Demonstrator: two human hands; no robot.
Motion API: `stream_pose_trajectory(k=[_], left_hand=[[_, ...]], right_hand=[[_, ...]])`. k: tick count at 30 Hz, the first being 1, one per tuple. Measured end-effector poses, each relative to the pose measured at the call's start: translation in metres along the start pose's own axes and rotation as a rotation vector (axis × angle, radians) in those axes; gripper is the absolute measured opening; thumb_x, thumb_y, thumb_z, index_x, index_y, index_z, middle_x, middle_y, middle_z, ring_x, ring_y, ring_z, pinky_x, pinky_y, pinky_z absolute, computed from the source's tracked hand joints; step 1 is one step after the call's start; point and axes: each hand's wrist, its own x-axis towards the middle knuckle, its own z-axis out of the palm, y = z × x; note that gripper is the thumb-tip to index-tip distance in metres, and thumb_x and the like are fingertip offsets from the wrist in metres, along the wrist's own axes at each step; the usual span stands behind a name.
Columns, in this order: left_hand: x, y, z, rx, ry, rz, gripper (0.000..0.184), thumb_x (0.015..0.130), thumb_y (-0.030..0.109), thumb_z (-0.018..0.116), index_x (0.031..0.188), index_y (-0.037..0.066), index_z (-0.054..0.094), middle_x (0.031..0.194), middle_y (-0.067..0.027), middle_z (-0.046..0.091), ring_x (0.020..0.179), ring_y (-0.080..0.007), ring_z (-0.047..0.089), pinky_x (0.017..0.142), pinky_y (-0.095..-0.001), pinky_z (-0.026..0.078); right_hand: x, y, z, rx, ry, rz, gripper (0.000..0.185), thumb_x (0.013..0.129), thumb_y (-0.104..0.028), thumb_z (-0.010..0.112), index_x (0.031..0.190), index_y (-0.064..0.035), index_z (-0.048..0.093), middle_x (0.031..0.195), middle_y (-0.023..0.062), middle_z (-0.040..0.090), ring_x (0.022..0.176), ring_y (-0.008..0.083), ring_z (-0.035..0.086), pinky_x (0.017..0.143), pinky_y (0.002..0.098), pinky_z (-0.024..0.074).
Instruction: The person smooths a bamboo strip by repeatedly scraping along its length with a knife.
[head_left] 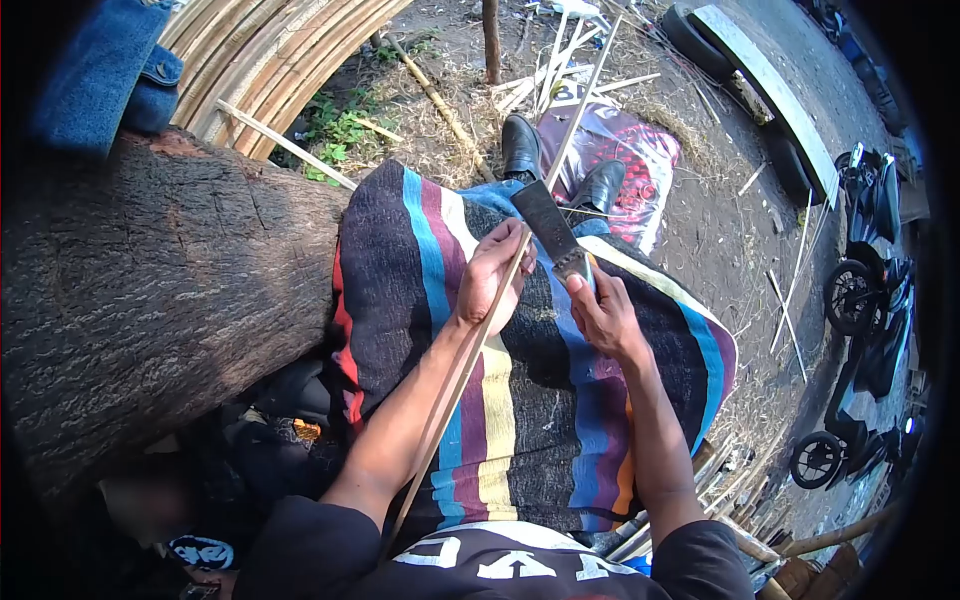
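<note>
A long, thin bamboo strip (462,385) runs from beside my left arm up past my knees to the ground ahead. My left hand (492,275) is closed around it near the middle. In my right hand (604,315) is the handle of a cleaver (545,220) with a broad, dark, rectangular blade. The blade points up and to the left, close to the strip just beyond my left fingers; whether it touches the strip I cannot tell. Under both hands, a striped cloth (497,390) covers my lap. My dark shoes (521,145) show past its far edge.
A thick tree trunk (170,290) lies at the left, with a large bundle of bent strips (260,60) behind it. Ahead are loose pale strips (550,75) and a printed plastic sack (640,170). A board (770,90) and motorcycles (865,310) stand right. Another person (205,550) is lower left.
</note>
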Motion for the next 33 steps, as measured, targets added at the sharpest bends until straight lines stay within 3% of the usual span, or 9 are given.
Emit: stream_pose_trajectory(k=[2, 4, 5, 8, 18, 19, 27, 29, 33], left_hand=[[-0.002, 0.003, 0.033, 0.103, 0.422, 0.045, 0.011, 0.099, 0.016, 0.055, 0.098, 0.005, 0.057, 0.087, -0.0007, 0.053, 0.082, -0.0126, 0.052, 0.079, -0.0291, 0.044], [-0.002, 0.003, 0.025, 0.043, 0.470, 0.044, 0.010, 0.098, 0.015, 0.056, 0.096, 0.006, 0.055, 0.085, -0.0012, 0.052, 0.079, -0.0125, 0.050, 0.077, -0.0292, 0.043], [0.000, 0.001, 0.009, 0.065, 0.335, 0.029, 0.011, 0.098, 0.016, 0.057, 0.097, 0.006, 0.056, 0.087, -0.0019, 0.055, 0.080, -0.0131, 0.052, 0.078, -0.0302, 0.045], [0.001, -0.004, 0.008, 0.088, 0.223, 0.014, 0.014, 0.098, 0.019, 0.059, 0.099, 0.006, 0.056, 0.087, -0.0019, 0.055, 0.080, -0.0137, 0.054, 0.082, -0.0322, 0.047], [0.002, -0.001, 0.012, -0.116, 0.429, -0.051, 0.017, 0.101, 0.018, 0.053, 0.108, 0.003, 0.057, 0.093, -0.0014, 0.059, 0.081, -0.0123, 0.054, 0.077, -0.0281, 0.045], [0.007, 0.003, 0.006, -0.064, 0.155, 0.005, 0.016, 0.103, 0.019, 0.051, 0.097, 0.005, 0.055, 0.085, 0.0008, 0.051, 0.077, -0.0112, 0.050, 0.075, -0.0262, 0.044], [0.014, 0.009, -0.005, -0.059, 0.276, 0.004, 0.021, 0.105, 0.021, 0.049, 0.088, 0.009, 0.052, 0.079, 0.0003, 0.047, 0.074, -0.0121, 0.048, 0.074, -0.0294, 0.044], [0.020, 0.014, -0.012, -0.013, 0.258, 0.029, 0.024, 0.106, 0.023, 0.047, 0.086, 0.009, 0.051, 0.079, 0.0006, 0.046, 0.073, -0.0118, 0.047, 0.073, -0.0288, 0.043], [0.023, 0.014, -0.006, 0.002, 0.360, 0.032, 0.025, 0.105, 0.023, 0.048, 0.086, 0.009, 0.051, 0.078, 0.0009, 0.045, 0.073, -0.0114, 0.047, 0.073, -0.0282, 0.043]], right_hand=[[0.001, 0.002, 0.003, -0.168, 0.000, -0.272, 0.038, 0.104, -0.039, 0.050, 0.100, -0.0023, 0.058, 0.056, 0.0011, 0.049, 0.045, 0.0087, 0.045, 0.044, 0.0282, 0.0356], [0.005, 0.007, 0.007, -0.329, 0.111, -0.575, 0.043, 0.104, -0.043, 0.050, 0.098, -0.0014, 0.057, 0.056, -0.0007, 0.050, 0.043, 0.0051, 0.042, 0.040, 0.0253, 0.0328], [0.000, 0.009, 0.006, -0.278, 0.057, -0.265, 0.038, 0.102, -0.039, 0.051, 0.107, -0.0020, 0.060, 0.069, 0.0121, 0.056, 0.059, 0.0207, 0.052, 0.055, 0.0337, 0.0401], [0.000, -0.013, -0.002, -0.099, -0.093, 0.145, 0.044, 0.100, -0.043, 0.052, 0.106, -0.0012, 0.064, 0.074, 0.0235, 0.060, 0.070, 0.0361, 0.058, 0.068, 0.0437, 0.0449], [-0.006, -0.008, 0.009, -0.102, -0.213, 0.135, 0.037, 0.101, -0.038, 0.053, 0.101, -0.0022, 0.062, 0.074, 0.0181, 0.056, 0.070, 0.0329, 0.052, 0.067, 0.0439, 0.0419], [-0.007, -0.012, 0.008, -0.170, -0.300, 0.109, 0.035, 0.101, -0.037, 0.054, 0.102, -0.0024, 0.061, 0.076, 0.0191, 0.056, 0.073, 0.0324, 0.052, 0.068, 0.0440, 0.0422], [-0.008, -0.016, 0.023, -0.061, -0.211, 0.118, 0.045, 0.101, -0.043, 0.052, 0.096, 0.0009, 0.060, 0.065, 0.0167, 0.055, 0.056, 0.0319, 0.051, 0.057, 0.0410, 0.0395], [-0.012, -0.012, 0.028, -0.241, -0.221, -0.196, 0.045, 0.101, -0.043, 0.051, 0.095, 0.0008, 0.059, 0.064, 0.0170, 0.055, 0.056, 0.0336, 0.050, 0.058, 0.0420, 0.0397], [-0.007, -0.023, 0.031, -0.070, -0.143, 0.108, 0.041, 0.100, -0.041, 0.053, 0.098, -0.0010, 0.061, 0.067, 0.0193, 0.054, 0.060, 0.0373, 0.050, 0.062, 0.0448, 0.0398]])
